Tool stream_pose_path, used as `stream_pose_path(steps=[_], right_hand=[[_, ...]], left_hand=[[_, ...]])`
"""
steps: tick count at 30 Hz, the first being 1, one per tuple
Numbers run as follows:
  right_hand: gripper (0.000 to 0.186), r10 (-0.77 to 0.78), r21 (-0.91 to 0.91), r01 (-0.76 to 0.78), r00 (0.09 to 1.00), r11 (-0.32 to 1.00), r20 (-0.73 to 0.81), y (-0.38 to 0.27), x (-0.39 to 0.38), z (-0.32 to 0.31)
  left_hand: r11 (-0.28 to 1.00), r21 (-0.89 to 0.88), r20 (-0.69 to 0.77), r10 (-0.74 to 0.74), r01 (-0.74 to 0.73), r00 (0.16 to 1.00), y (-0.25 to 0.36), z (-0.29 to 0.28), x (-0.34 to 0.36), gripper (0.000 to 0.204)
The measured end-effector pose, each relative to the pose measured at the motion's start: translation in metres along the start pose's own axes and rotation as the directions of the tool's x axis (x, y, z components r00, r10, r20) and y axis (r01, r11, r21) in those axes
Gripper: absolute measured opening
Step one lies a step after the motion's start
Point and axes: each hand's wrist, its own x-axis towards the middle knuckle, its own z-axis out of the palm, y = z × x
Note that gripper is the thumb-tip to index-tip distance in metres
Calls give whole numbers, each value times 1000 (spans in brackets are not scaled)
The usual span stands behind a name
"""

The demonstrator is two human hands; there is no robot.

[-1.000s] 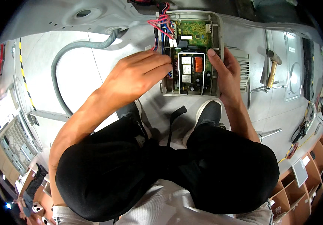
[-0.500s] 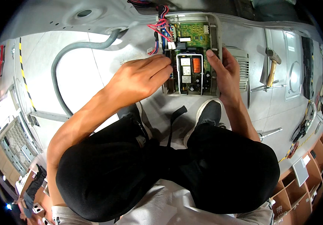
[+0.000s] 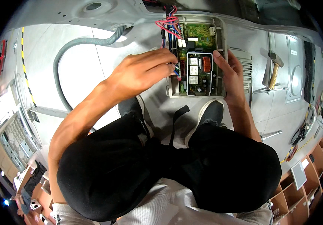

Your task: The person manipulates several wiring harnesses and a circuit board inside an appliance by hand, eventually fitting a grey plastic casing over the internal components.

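Observation:
A beige open housing (image 3: 223,35) holds a green circuit board (image 3: 197,30) with an orange-red coil (image 3: 206,64) inside a white frame. My left hand (image 3: 141,71) is at the housing's left side, fingers pinched on a wire connector (image 3: 178,77) at the board's edge. Short coloured wires (image 3: 176,69) show beside the fingertips; the fingers partly cover the connector. My right hand (image 3: 232,77) grips the housing's right wall, thumb on the near face and fingers behind it. Red, blue and black wires (image 3: 168,25) run down to white plugs (image 3: 182,42) at the board's upper left.
A grey metal panel (image 3: 65,18) spans the top. From it a grey corrugated hose (image 3: 62,56) curves over the floor at left. To the right lie a hammer (image 3: 275,65), a vented cover (image 3: 247,71) and a metal tool (image 3: 272,135). Wooden shelving (image 3: 295,195) stands lower right.
The view has shifted slightly, so the housing appears farther right. My left fingertips have shifted a little at the board's edge, and coloured wires and the connector now show below them.

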Motion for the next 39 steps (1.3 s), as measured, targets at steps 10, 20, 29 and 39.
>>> stream_pose_path(steps=[10, 20, 29, 39], right_hand=[[26, 4, -45, -3, 1000, 999, 9, -2, 1, 0], [27, -11, -29, 10, 1000, 1000, -29, -1, 1, 1], [30, 20, -61, -23, 998, 998, -53, -1, 1, -1], [31, 31, 21, -31, 999, 999, -12, -1, 1, -2]], left_hand=[[992, 129, -82, 27, -16, 996, 4, 12, 0, 24], [976, 202, -102, 105, -83, 989, -1, 8, 3, 29], [971, 229, -120, 100, -70, 988, 3, 11, 8, 31], [948, 288, -139, 182, -136, 973, -1, 15, 9, 29]])
